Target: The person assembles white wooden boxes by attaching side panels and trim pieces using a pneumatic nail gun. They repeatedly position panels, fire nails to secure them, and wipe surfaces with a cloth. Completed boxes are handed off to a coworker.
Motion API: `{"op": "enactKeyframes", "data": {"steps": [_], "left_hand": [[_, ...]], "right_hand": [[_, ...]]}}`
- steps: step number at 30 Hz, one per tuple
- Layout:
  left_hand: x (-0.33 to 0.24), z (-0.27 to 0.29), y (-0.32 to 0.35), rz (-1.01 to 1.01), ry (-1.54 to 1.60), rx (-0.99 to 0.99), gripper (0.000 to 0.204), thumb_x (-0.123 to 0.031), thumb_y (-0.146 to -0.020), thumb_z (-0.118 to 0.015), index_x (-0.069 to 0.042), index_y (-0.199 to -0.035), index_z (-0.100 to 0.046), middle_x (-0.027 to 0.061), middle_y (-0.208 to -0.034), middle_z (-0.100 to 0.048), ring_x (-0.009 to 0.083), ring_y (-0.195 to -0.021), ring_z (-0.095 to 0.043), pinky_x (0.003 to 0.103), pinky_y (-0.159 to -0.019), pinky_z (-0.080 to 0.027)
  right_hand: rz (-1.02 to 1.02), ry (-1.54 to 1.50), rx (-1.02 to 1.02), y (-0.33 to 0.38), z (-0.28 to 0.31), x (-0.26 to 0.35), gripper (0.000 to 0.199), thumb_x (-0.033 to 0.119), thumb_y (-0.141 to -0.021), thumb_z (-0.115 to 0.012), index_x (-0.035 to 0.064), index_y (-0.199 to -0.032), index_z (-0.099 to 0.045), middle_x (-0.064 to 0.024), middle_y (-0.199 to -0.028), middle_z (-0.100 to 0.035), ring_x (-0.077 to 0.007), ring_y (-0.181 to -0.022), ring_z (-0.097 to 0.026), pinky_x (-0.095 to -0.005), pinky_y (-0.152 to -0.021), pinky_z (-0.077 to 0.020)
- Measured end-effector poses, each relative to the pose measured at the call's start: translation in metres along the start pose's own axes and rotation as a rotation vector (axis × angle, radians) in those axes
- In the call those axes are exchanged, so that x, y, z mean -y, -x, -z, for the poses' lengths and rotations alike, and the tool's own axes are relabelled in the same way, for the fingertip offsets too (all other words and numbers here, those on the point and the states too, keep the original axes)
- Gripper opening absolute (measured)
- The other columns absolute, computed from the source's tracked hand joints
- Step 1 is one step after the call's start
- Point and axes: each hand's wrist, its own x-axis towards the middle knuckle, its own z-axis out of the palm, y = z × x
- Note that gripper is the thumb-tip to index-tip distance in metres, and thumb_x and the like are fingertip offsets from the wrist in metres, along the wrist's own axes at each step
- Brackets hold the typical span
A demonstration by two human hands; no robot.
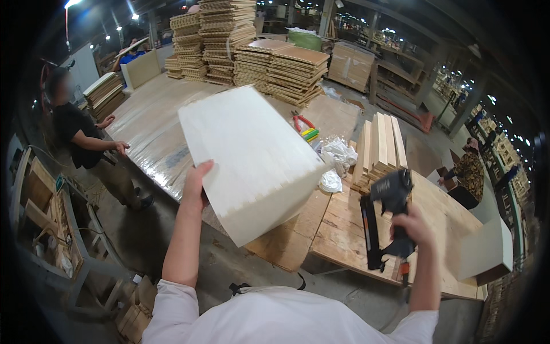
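In front of me a pale wooden box (252, 143) is tilted over the worktable, its broad flat side facing up. My left hand (199, 182) grips the box's left edge, thumb on the upper face and the other fingers hidden behind. On the right, my right hand (413, 225) is wrapped round the handle of a black nail gun (389, 198), held up over the table's right part. The gun is apart from the box. A hose fitting with an orange-red part hangs below its grip.
Wooden boards (381, 146) stack beside crumpled white plastic (338, 155) and red-handled pliers (302, 121). Slatted panels (229, 46) rise in tall piles at the back. Another pale box (487, 252) sits at the table's right end. A co-worker (86, 135) stands at the left; another person (467, 169) sits at right.
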Motion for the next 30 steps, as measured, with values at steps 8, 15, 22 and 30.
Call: {"op": "enactKeyframes", "data": {"steps": [8, 15, 22, 30], "left_hand": [[0.022, 0.015, -0.020, -0.044, 0.065, 0.072, 0.047, -0.022, -0.083, -0.058, 0.006, -0.119, -0.049, 0.0153, -0.103, -0.061, 0.0235, -0.091, -0.063, 0.034, -0.078, -0.052], [0.018, 0.015, -0.021, -0.069, 0.068, 0.032, 0.046, -0.020, -0.083, -0.058, 0.006, -0.120, -0.048, 0.0153, -0.105, -0.060, 0.0241, -0.092, -0.063, 0.034, -0.080, -0.052], [0.021, 0.011, -0.020, -0.097, 0.053, 0.028, 0.053, -0.025, -0.084, -0.058, 0.007, -0.124, -0.045, 0.0177, -0.107, -0.060, 0.0258, -0.090, -0.064, 0.035, -0.076, -0.053], [0.023, 0.017, -0.022, -0.104, 0.048, 0.008, 0.051, -0.026, -0.084, -0.058, 0.007, -0.121, -0.047, 0.0164, -0.103, -0.060, 0.0245, -0.088, -0.063, 0.036, -0.074, -0.053]], "right_hand": [[-0.018, 0.259, 0.296, -0.039, -0.053, 0.190, 0.031, 0.008, -0.080, -0.063, -0.0044, -0.106, -0.051, -0.0116, -0.074, -0.060, -0.0170, -0.055, -0.063, -0.0319, -0.048, -0.0555], [-0.103, 0.310, 0.373, -0.065, -0.096, 0.209, 0.034, 0.010, -0.078, -0.065, -0.0045, -0.105, -0.048, -0.0117, -0.087, -0.058, -0.0157, -0.059, -0.063, -0.0319, -0.049, -0.0567], [-0.118, 0.323, 0.360, -0.071, -0.100, 0.203, 0.032, 0.002, -0.078, -0.059, -0.0034, -0.107, -0.047, -0.0121, -0.088, -0.060, -0.0139, -0.054, -0.061, -0.0300, -0.046, -0.0558], [-0.025, 0.345, 0.435, -0.052, -0.119, 0.218, 0.036, 0.008, -0.078, -0.064, -0.0051, -0.108, -0.048, -0.0117, -0.091, -0.061, -0.0124, -0.056, -0.061, -0.0277, -0.049, -0.0553]]}}
